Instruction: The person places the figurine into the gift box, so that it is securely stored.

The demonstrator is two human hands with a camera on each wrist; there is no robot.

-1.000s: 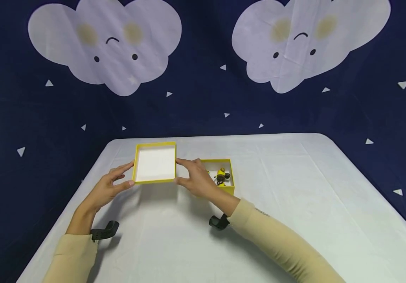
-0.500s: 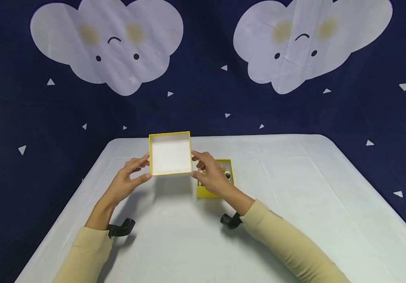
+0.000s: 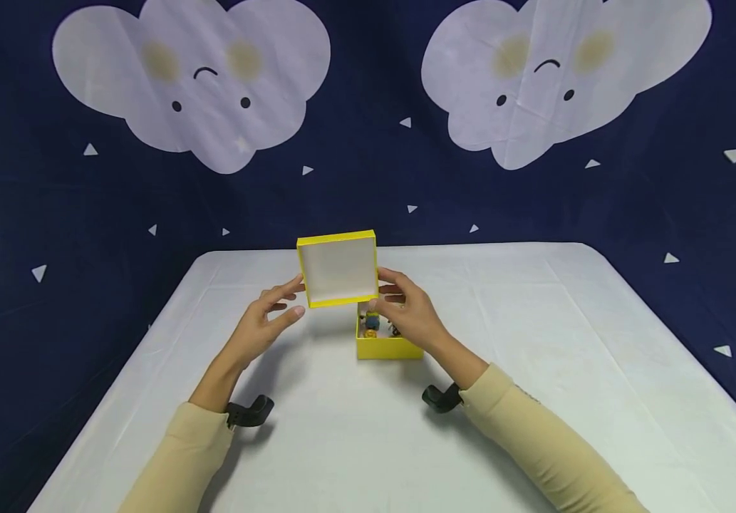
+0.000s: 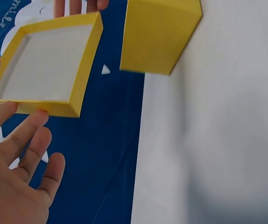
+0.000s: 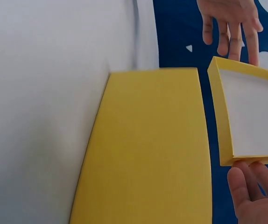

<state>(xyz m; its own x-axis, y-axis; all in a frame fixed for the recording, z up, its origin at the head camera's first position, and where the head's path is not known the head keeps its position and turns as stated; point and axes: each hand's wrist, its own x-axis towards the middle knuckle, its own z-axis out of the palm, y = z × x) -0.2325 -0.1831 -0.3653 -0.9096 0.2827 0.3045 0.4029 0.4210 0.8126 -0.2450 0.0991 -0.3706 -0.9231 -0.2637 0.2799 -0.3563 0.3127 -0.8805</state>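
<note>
A square yellow box lid with a white inside is held up in the air, its hollow side facing me. My right hand grips its right side between thumb and fingers. At the other side, my left hand touches the lid with straight fingertips, its thumb apart from the lid. Behind and below the lid stands the yellow box on the table, uncovered at the top. Small figures, one blue and yellow, lie in it; the lid and right hand hide part of the contents.
A white cloth covers the table. Beyond it hangs a dark blue backdrop with clouds and small white triangles. A black strap device sits on my left wrist, another on my right.
Both hands have carried the lid right and upward, toward the box. The lid has tilted, showing its top edge. My left thumb has come off the lid's corner. The box has stayed put.
</note>
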